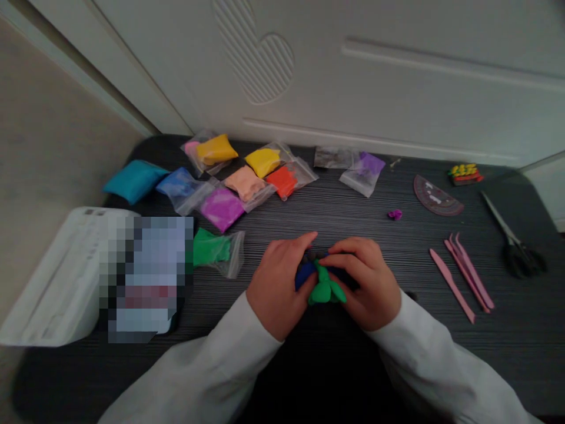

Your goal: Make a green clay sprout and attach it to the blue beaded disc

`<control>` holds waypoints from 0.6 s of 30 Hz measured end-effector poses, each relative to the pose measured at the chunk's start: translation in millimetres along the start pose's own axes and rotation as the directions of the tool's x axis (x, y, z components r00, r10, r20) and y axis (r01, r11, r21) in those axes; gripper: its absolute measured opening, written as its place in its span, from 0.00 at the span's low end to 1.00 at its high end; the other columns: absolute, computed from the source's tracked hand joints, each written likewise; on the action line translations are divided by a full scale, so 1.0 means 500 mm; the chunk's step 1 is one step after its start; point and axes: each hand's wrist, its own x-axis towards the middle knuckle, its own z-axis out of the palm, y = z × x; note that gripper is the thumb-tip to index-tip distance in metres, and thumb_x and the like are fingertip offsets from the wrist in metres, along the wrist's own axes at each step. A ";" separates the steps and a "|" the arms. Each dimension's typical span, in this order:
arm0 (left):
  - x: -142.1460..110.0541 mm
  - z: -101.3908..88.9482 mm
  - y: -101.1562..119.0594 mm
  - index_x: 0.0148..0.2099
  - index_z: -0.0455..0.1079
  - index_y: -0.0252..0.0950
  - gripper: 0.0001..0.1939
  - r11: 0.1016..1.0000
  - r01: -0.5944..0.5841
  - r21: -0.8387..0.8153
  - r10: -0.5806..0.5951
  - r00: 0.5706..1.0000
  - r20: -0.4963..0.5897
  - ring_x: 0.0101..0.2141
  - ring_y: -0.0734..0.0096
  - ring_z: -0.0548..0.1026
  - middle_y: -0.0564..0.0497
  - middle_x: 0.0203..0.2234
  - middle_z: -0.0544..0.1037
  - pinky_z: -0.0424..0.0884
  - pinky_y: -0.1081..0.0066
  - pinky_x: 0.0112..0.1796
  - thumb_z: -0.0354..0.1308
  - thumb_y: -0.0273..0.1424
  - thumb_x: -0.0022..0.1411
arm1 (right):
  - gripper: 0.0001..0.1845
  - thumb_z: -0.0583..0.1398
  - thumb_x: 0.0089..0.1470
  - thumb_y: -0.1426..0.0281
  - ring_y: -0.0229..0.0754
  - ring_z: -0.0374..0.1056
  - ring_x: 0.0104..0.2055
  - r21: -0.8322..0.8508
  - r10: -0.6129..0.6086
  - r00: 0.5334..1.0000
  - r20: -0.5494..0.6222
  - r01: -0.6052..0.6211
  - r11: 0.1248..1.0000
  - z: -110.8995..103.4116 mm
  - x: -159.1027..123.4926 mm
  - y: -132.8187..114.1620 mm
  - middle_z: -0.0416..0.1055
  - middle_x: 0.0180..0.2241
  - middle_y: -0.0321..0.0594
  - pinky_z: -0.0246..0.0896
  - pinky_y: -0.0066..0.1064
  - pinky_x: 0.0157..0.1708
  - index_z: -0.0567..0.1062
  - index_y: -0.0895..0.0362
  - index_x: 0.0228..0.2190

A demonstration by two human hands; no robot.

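My left hand (282, 280) is closed round the left side of a small green and blue modelling clay figure (324, 288). Its thumb presses the blue part, while the index finger stretches out above. On the other side my right hand (366, 280) grips the same figure, with fingertips bent over its top. Rounded green lobes face me at the bottom, and blue clay shows between the hands. The fingers cover much of the piece. To the left of my left hand lies a clear bag of green clay (212, 247).
Several bags of coloured clay, including a purple one (222, 207), lie along the back left. A blurred-out phone (152, 271) leans by a white box (57, 277). At right are pink tweezers (470, 274), a pink knife (452, 284), scissors (512, 238) and a protractor (436, 197).
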 end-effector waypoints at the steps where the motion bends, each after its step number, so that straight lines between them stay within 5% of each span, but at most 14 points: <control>1: 0.003 -0.001 -0.004 0.51 0.59 0.36 0.22 0.999 -0.035 0.029 0.035 0.999 -0.011 0.45 0.64 0.65 0.47 0.43 0.70 0.60 0.61 0.46 0.52 0.26 0.51 | 0.10 0.56 0.46 0.73 0.43 0.61 0.41 0.001 0.005 1.000 0.005 -0.005 1.000 0.003 0.001 0.002 0.68 0.35 0.40 0.56 0.40 0.40 0.72 0.55 0.34; 7: 0.023 -0.004 -0.022 0.39 0.67 0.38 0.10 0.987 -0.150 0.062 0.152 0.988 -0.022 0.41 0.66 0.67 0.49 0.37 0.73 0.61 0.62 0.44 0.52 0.29 0.53 | 0.15 0.57 0.44 0.74 0.42 0.59 0.44 0.008 0.053 0.998 0.034 -0.054 0.999 0.006 -0.001 0.002 0.66 0.39 0.41 0.51 0.39 0.45 0.69 0.56 0.38; 18: 0.039 0.047 -0.062 0.37 0.66 0.44 0.09 0.970 -0.220 0.103 0.234 0.958 -0.164 0.39 0.67 0.67 0.56 0.36 0.70 0.59 0.65 0.44 0.53 0.29 0.52 | 0.22 0.50 0.41 0.80 0.39 0.55 0.50 0.050 0.095 0.994 0.061 -0.099 0.994 -0.059 0.006 -0.017 0.63 0.46 0.39 0.49 0.34 0.48 0.65 0.57 0.41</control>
